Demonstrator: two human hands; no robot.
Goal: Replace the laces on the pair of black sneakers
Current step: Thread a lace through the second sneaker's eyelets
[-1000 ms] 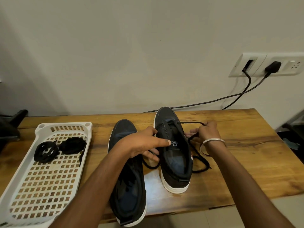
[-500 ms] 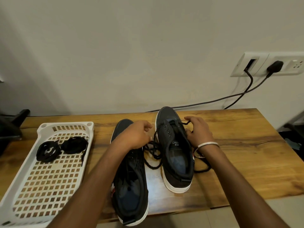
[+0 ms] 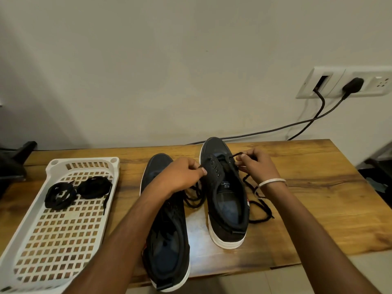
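Two black sneakers with white soles stand on the wooden table, toes toward the wall. The right sneaker (image 3: pixel 224 200) shows bare eyelets on its left flap. My right hand (image 3: pixel 257 165) pinches the tip of a black lace (image 3: pixel 261 211) at the shoe's upper right eyelets; the rest of that lace trails on the table beside the shoe. My left hand (image 3: pixel 184 174) pinches the lace's other part at the shoe's left edge, with loops hanging between the shoes. My left forearm covers much of the left sneaker (image 3: pixel 167 247).
A white slotted tray (image 3: pixel 61 236) lies at the table's left, holding two coiled black lace bundles (image 3: pixel 78 190). Black cables (image 3: pixel 297 124) run from wall sockets (image 3: pixel 343 83) down behind the table. The table's front edge is close under the left sneaker's heel.
My left hand left the shoe's tongue and now pinches lace at its left side. My right hand moved up toward the toe-end eyelets and holds the lace tip.
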